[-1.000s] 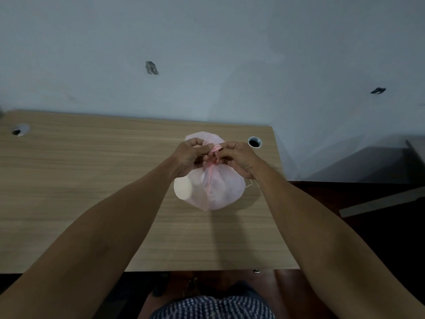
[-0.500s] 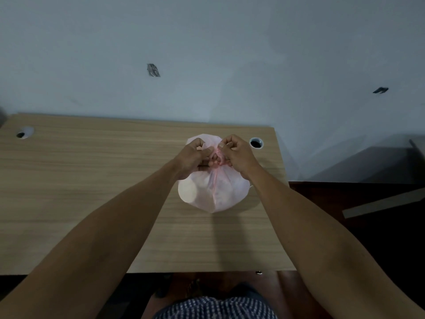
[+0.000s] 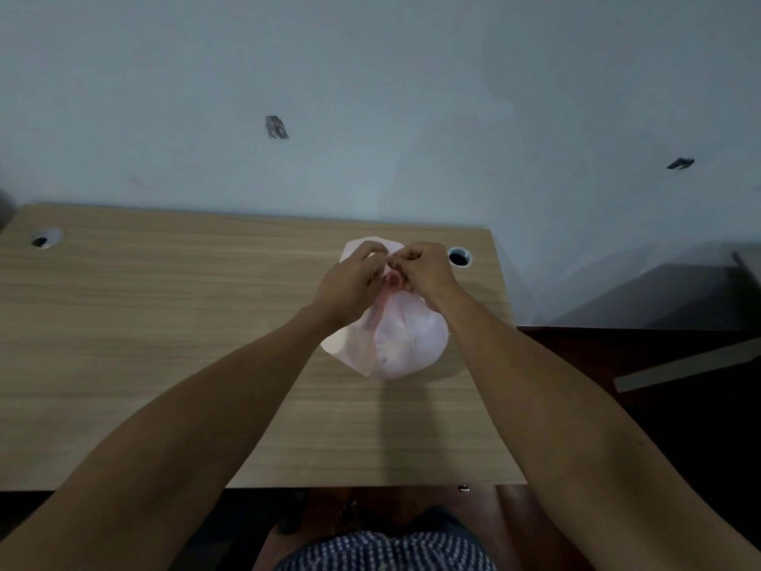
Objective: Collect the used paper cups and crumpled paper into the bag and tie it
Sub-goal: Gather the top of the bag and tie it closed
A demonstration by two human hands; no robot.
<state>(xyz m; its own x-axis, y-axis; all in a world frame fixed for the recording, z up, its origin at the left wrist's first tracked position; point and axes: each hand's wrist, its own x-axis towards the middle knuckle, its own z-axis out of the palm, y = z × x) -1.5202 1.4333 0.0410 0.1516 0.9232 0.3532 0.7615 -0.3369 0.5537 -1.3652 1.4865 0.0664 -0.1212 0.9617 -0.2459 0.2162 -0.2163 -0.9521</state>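
Note:
A full, translucent pink plastic bag [image 3: 403, 344] sits on the wooden desk [image 3: 164, 344], right of centre. Pale rounded shapes show through its skin; the cups and paper inside cannot be told apart. Both hands meet at the bag's gathered top. My left hand [image 3: 350, 284] pinches the pink plastic from the left. From the right, my right hand [image 3: 424, 269] pinches the same twisted neck. A small pink loop of plastic shows between the fingers. The far side of the bag is partly hidden behind my hands.
A round cable hole [image 3: 459, 257] lies just right of my right hand, and another cable hole [image 3: 43, 239] at the desk's far left. The wall stands right behind the desk. The desk's right edge is close to the bag; dark floor beyond.
Both hands have shifted slightly up and away on the bag's neck, and the fingers have worked closer together around the pink loop. The bag stays in place.

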